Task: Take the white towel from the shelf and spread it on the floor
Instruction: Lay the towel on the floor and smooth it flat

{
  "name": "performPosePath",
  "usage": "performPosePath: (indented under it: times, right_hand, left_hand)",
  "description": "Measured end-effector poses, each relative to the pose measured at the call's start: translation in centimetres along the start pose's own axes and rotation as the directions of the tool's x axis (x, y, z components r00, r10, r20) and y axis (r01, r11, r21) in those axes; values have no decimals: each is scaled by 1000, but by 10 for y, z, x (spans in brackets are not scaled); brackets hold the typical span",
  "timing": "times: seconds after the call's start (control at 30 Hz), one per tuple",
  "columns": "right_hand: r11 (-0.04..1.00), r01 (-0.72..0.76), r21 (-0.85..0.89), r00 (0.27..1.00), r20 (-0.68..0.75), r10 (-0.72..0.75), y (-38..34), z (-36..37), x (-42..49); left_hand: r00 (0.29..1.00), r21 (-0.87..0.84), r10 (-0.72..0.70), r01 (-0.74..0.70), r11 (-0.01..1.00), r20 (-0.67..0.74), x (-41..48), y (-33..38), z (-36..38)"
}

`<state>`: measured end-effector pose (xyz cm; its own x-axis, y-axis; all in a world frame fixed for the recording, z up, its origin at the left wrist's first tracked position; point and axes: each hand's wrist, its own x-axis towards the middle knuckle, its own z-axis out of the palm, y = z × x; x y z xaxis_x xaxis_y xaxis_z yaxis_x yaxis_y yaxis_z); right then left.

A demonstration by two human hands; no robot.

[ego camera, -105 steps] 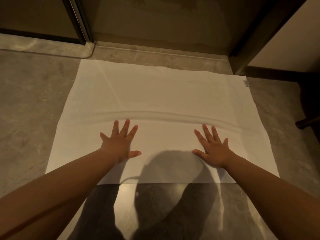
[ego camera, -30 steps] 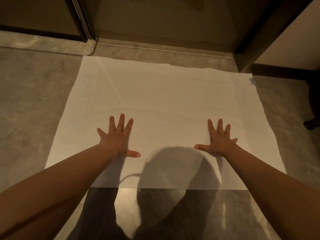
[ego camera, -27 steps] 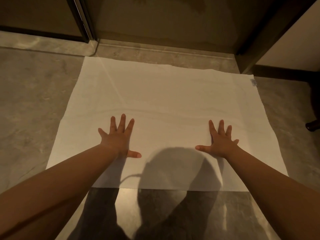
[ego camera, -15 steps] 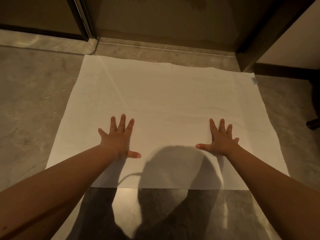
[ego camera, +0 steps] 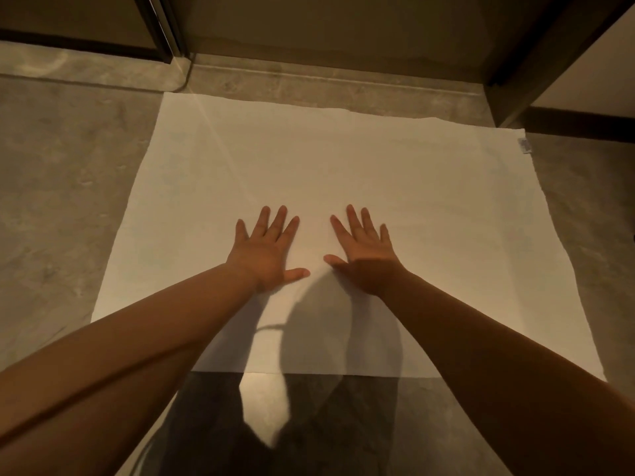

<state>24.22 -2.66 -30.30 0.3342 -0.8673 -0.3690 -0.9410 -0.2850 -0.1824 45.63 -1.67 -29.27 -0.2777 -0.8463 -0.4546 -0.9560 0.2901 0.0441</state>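
The white towel (ego camera: 343, 159) lies spread flat on the grey floor, nearly square, with a small label (ego camera: 524, 146) at its far right corner. My left hand (ego camera: 266, 250) rests palm down on the towel's middle with fingers straight and spread. My right hand (ego camera: 364, 250) lies flat beside it, also with fingers spread, the two thumbs a short gap apart. My shadow falls over the towel's near edge.
Grey stone floor (ego camera: 62, 201) surrounds the towel on both sides. A raised stone threshold (ego camera: 326, 80) runs along the far edge, with a dark door frame (ego camera: 161, 25) at the far left and a dark post (ego camera: 536, 60) and skirting at the far right.
Both hands have slid inward across the towel from wide apart to close together at its middle. The faint crease across the towel has flattened out.
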Motion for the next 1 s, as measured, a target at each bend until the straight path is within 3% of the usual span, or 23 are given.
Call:
performPosePath:
  times: [0.2,0.37,0.5,0.57,0.7,0.8,0.9,1.0]
  right_hand:
    - [984,-180,14,982,-55,181,41,4,-10]
    - [909,-409,82,907,-74,415,91,5,-41]
    - [870,-484,100,870,-53,490,100,6,-53]
    - [882,-457,118,881,-81,467,92,8,-57]
    - [979,-179,99,953,-230,198,49,24,-74]
    - [997,-76,12,976,-205,77,26,47,-92]
    - [997,-76,-1,978,-193,74,34,51,-102]
    - [971,-222,89,953,-191,235,60,42,-108]
  left_hand:
    - [1000,39,-27,27,999,-2,1,-2,10]
    - [999,39,-29,30,999,-27,2,-2,14]
    - [998,44,-33,35,998,-45,-1,0,15]
    - [997,24,-22,24,999,-76,-8,1,20]
    - [978,30,114,-110,993,-176,-37,7,37]
    - [976,26,127,-125,992,-178,-60,11,52]
    - [981,-2,75,-77,997,-176,-76,8,62]
    - [983,-24,56,-61,998,-177,-84,5,64]
